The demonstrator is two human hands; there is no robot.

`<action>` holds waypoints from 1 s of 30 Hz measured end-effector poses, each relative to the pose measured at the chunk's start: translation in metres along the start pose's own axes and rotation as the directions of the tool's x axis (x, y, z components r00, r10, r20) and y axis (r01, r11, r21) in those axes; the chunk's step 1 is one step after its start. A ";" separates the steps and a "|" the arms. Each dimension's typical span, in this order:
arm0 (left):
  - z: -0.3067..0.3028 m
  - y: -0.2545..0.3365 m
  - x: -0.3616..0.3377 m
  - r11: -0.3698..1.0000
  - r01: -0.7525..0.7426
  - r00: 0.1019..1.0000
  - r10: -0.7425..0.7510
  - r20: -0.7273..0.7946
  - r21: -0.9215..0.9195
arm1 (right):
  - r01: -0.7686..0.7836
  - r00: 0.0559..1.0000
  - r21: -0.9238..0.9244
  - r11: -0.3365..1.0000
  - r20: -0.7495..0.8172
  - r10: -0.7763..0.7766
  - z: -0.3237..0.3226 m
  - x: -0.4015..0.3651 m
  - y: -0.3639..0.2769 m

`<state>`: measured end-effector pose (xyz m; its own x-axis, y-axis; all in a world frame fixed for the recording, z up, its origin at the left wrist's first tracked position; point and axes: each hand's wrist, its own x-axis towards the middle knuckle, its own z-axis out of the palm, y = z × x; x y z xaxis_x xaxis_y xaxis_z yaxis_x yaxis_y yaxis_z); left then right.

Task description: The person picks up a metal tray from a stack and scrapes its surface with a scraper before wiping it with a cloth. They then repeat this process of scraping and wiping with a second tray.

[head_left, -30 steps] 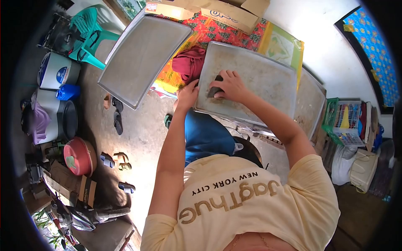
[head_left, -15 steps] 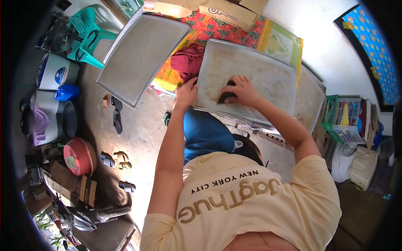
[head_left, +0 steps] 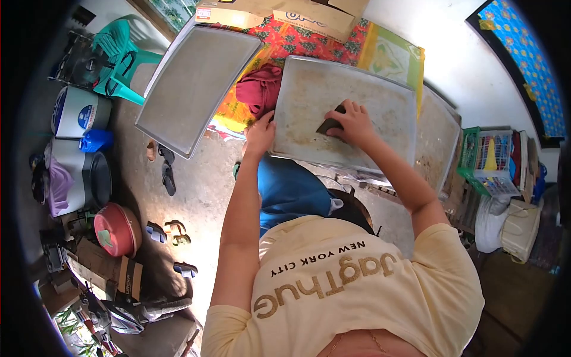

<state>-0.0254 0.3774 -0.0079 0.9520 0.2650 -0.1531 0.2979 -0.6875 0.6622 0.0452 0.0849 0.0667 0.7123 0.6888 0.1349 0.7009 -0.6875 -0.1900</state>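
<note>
A shallow metal baking tray (head_left: 377,104) with brownish stains lies in front of me. My left hand (head_left: 260,135) grips its left rim near the front corner, fingers curled at the edge. On the tray's surface, my right hand (head_left: 355,125) presses a dark flat pad (head_left: 328,124), possibly a scouring pad; the fingers cover part of it. Just beyond my left hand sits a bunched dark red cloth (head_left: 259,89). To the left is a second, cleaner-looking metal tray (head_left: 199,83).
Cardboard boxes (head_left: 315,21) stand at the back on a red patterned cloth (head_left: 291,37). A green plastic chair (head_left: 128,65) is at far left. Slippers (head_left: 168,178) and a red basin (head_left: 113,229) are on the floor. Plastic baskets (head_left: 491,157) stand at right.
My right hand has slid the dark pad slightly right and away from me across the tray. My left hand keeps its place on the rim. The whole view has shifted a little.
</note>
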 end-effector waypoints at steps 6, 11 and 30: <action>0.000 0.001 0.002 1.000 -0.013 1.000 0.013 -0.008 -0.017 | -0.044 0.994 0.008 0.999 -0.096 0.044 0.002 -0.011 -0.003; 0.000 0.000 0.000 1.000 0.019 1.000 -0.019 0.005 -0.024 | 0.039 0.999 0.021 0.999 -0.009 -0.038 0.004 -0.019 -0.013; 0.000 -0.003 0.004 0.995 0.023 0.999 -0.020 0.033 -0.092 | -0.012 0.999 0.063 0.998 -0.041 0.015 0.013 0.050 -0.025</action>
<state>-0.0227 0.3803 -0.0101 0.9476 0.2563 -0.1910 0.3123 -0.6159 0.7233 0.0628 0.1396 0.0651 0.7234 0.6686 0.1721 0.6885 -0.6800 -0.2522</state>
